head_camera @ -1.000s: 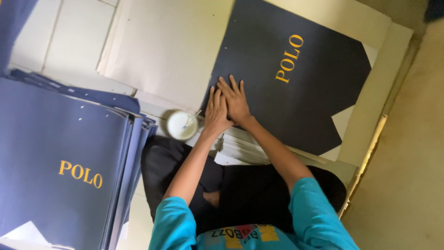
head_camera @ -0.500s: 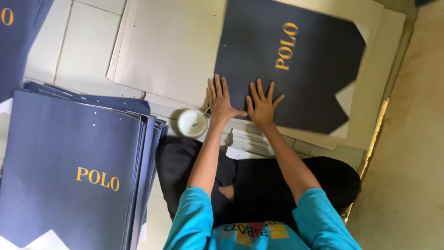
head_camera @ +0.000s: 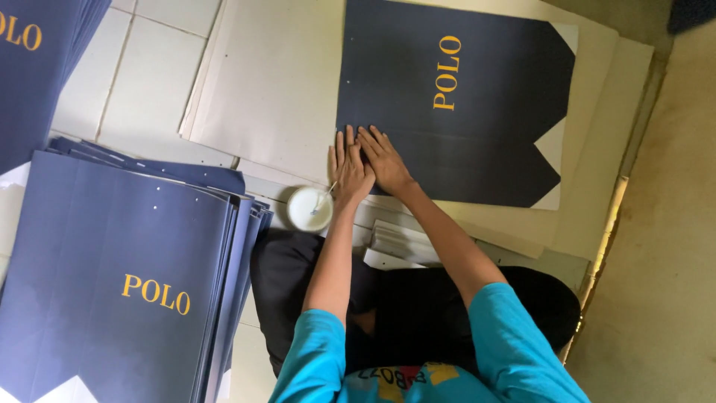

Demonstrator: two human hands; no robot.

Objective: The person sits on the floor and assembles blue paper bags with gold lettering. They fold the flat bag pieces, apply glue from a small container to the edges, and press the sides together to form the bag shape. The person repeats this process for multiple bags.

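A dark navy flat sheet point(head_camera: 477, 127) with yellow lettering and a notched white edge lies on pale cardboard point(head_camera: 268, 97) on the floor. My left hand point(head_camera: 348, 166) and my right hand point(head_camera: 384, 158) press flat side by side on the sheet's near left edge, fingers spread, holding nothing. A small white round dish point(head_camera: 309, 208) with a thin stick in it stands just left of my left wrist.
A thick stack of the same navy sheets point(head_camera: 127, 283) lies at the left, and another stack point(head_camera: 37, 60) shows at the top left. Folded white paper pieces point(head_camera: 399, 242) rest by my knees. Floor tiles lie at the left; a bare concrete strip runs at the right.
Half a second ago my hands were spread apart on the sheet; now they have come together again at its left edge. The view has shifted slightly.
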